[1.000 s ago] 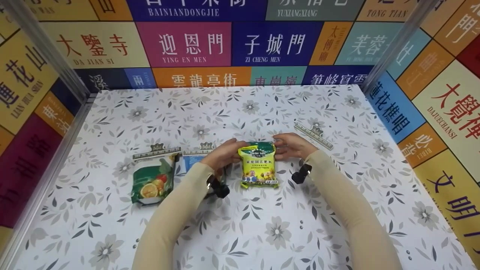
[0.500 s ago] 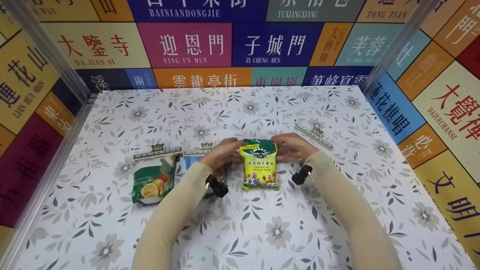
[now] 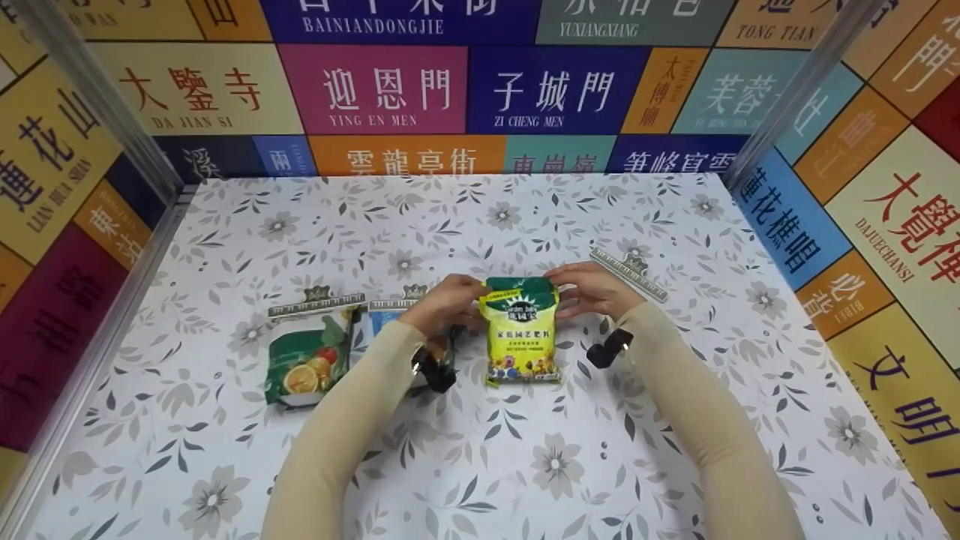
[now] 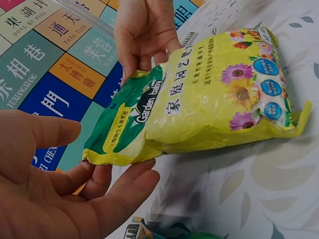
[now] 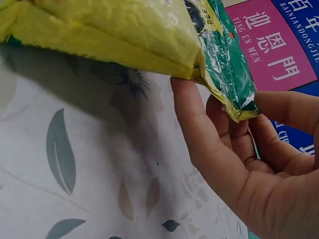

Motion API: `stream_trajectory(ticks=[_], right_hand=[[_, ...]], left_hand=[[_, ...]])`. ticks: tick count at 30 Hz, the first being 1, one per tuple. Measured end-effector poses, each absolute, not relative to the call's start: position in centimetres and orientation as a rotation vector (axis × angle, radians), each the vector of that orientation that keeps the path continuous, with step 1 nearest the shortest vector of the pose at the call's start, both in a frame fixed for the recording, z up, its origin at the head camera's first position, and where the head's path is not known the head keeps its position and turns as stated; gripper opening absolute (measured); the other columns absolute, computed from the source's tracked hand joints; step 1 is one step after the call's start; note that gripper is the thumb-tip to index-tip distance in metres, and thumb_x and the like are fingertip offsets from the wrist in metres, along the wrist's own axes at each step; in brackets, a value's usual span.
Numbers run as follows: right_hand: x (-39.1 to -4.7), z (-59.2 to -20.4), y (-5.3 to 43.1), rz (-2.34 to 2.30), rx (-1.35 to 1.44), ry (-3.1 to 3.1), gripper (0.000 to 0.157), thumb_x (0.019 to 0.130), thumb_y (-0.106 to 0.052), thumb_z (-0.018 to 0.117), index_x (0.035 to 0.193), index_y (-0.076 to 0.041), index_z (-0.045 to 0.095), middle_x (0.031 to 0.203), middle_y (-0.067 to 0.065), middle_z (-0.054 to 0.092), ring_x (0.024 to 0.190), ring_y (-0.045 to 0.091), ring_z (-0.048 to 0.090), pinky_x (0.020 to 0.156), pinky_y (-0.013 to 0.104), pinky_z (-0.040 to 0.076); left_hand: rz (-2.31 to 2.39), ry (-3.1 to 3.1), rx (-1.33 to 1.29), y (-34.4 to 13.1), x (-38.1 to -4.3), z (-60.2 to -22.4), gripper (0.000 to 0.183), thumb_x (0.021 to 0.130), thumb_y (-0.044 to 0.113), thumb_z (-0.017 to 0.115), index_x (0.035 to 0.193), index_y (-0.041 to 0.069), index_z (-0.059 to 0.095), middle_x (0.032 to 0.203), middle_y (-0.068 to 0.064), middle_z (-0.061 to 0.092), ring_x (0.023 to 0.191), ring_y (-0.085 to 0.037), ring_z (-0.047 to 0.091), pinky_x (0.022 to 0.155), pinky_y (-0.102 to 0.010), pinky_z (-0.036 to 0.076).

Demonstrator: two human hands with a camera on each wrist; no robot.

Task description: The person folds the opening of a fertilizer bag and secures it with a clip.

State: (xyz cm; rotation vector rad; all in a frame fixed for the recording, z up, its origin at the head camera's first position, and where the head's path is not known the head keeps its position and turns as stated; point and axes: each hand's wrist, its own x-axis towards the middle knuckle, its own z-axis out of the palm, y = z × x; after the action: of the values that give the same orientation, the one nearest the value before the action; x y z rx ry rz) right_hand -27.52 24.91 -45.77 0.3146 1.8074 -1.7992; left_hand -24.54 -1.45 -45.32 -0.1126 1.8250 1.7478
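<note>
A yellow and green fertilizer bag [image 3: 521, 341], with printed flowers and lettering, is tilted with its green top end raised off the table. My right hand [image 5: 249, 164] pinches one top corner, thumb on one side and fingers behind. At the other top corner, my left hand [image 4: 75, 174] has its fingers under the bag's edge, while the thumb stands apart from the bag. A metal clip [image 3: 628, 274] with a keyboard pattern lies loose just beyond my right hand [image 3: 596, 291]. Nearest my left hand [image 3: 442, 306] is a blue bag [image 3: 382, 321], partly hidden behind my forearm.
At left lies a green and white bag [image 3: 307, 364] with fruit pictures, a keyboard-pattern clip [image 3: 315, 302] across its top. A similar clip [image 3: 397, 304] sits on the blue bag. Printed wall panels [image 3: 375, 90] border the flower-patterned tabletop [image 3: 555, 465] at the back and sides.
The bag's green top has been raised and spread more toward the head camera, showing more of its front. Its lower end has shifted slightly nearer. Both hands stay beside the top corners.
</note>
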Motion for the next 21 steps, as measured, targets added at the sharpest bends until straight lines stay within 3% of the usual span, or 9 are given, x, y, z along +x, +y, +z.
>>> stream_trajectory(ticks=[5, 11, 21], right_hand=[[-27.2, -45.1, 24.8, -1.811, 0.284, 1.802, 0.018, 0.101, -0.007, 0.055, 0.117, 0.0, 0.061, 0.111, 0.013, 0.058, 0.093, 0.026, 0.06, 0.078, 0.047, 0.058], [-26.9, -44.5, 24.9, -1.842, 0.253, 1.789, 0.013, 0.1, -0.005, 0.056, 0.099, -0.006, 0.069, 0.102, 0.011, 0.062, 0.089, 0.024, 0.062, 0.076, 0.048, 0.058], [-26.4, -43.4, 25.2, -1.838, 0.167, 1.793, 0.022, 0.102, -0.006, 0.053, 0.09, -0.011, 0.07, 0.108, 0.008, 0.06, 0.1, 0.026, 0.059, 0.077, 0.047, 0.058]], left_hand=[[1.716, 1.871, -0.123, -1.4, -24.6, -45.2, 0.022, 0.103, 0.016, 0.054, 0.115, -0.002, 0.052, 0.104, -0.014, 0.061, 0.092, -0.035, 0.065, 0.095, -0.052, 0.049], [1.673, 1.896, -0.108, -1.5, -24.5, -44.8, 0.023, 0.103, 0.018, 0.053, 0.116, -0.001, 0.055, 0.111, -0.016, 0.063, 0.106, -0.041, 0.064, 0.095, -0.053, 0.05], [1.664, 1.856, -0.08, -1.8, -24.5, -43.8, 0.031, 0.104, 0.02, 0.052, 0.125, -0.003, 0.056, 0.119, -0.018, 0.062, 0.094, -0.028, 0.068, 0.096, -0.053, 0.049]])
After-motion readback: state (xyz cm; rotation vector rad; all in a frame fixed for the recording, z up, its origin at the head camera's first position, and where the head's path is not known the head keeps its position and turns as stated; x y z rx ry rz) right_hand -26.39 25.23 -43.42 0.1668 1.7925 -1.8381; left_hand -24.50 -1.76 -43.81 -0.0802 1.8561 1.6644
